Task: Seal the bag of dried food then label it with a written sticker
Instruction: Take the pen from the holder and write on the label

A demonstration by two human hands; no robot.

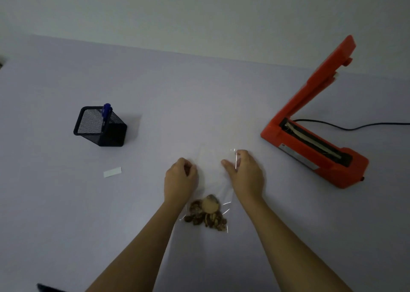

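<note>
A clear plastic bag [210, 180] is seen lying flat on a pale table [177, 92], its open end turned away from the person and its closed end nearest them. The dried food [207, 214], brown pieces with one paler round slice, is gathered in the closed end of the bag; the rest of the bag is seen to be see-through film only. The left edge of the bag, near its open end, is gripped by the left hand [179, 178], whose fingers are curled in over the film. The right edge of the bag is pinched by the right hand [245, 174] between thumb and fingers, and a strip of film is seen folded up over those fingers. Both forearms are laid either side of the bag's food end. A red heat sealer [310, 149] is noted to the right of the bag, well apart from it, with its arm raised and the sealing strip bared; a black cable [355, 126] is led off from it, away from the bag. A small white sticker [112, 172] is recorded flat on the table to the left of the bag, well apart. Beyond the sticker, farther left of the bag, a black mesh pen pot [99, 127] is set, with a blue pen [107, 111] stood in it.
</note>
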